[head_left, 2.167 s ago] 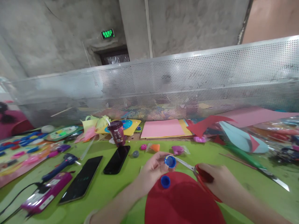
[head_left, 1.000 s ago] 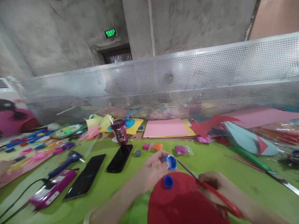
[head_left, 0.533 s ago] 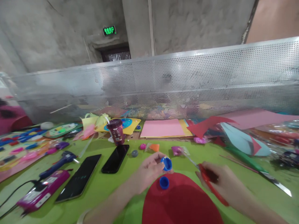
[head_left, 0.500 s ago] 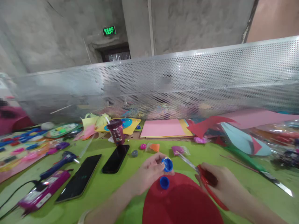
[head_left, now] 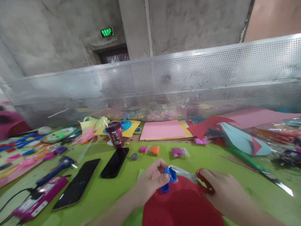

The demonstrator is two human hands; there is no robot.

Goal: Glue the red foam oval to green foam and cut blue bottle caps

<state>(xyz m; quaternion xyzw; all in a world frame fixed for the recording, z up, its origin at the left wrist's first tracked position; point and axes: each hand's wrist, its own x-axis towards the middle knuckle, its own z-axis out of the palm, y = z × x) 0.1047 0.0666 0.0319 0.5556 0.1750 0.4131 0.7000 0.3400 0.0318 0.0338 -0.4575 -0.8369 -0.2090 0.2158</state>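
Note:
My left hand (head_left: 154, 180) pinches a blue bottle cap (head_left: 172, 175) between thumb and fingers, above the red paper disc (head_left: 182, 208). A second blue cap (head_left: 165, 189) rests on the disc just below, partly hidden by that hand and the held cap. My right hand (head_left: 222, 188) is wrapped round the red handles of a pair of scissors (head_left: 184, 172). The blades point left, with their tips at the upper edge of the held cap. Whether the tips touch it I cannot tell.
Two phones (head_left: 115, 162), a drink cup (head_left: 115, 134), a navy glue gun (head_left: 55, 171) and a purple power strip (head_left: 39, 199) lie left. Bagged orange clay (head_left: 154, 150) and purple clay (head_left: 178, 152) sit ahead. A green-handled knife (head_left: 275, 180) is at right, blade exposed.
My right hand has brought the scissors left, so the blade tips are now at the held cap. My left hand has turned the cap and lowered it slightly, covering more of the second cap.

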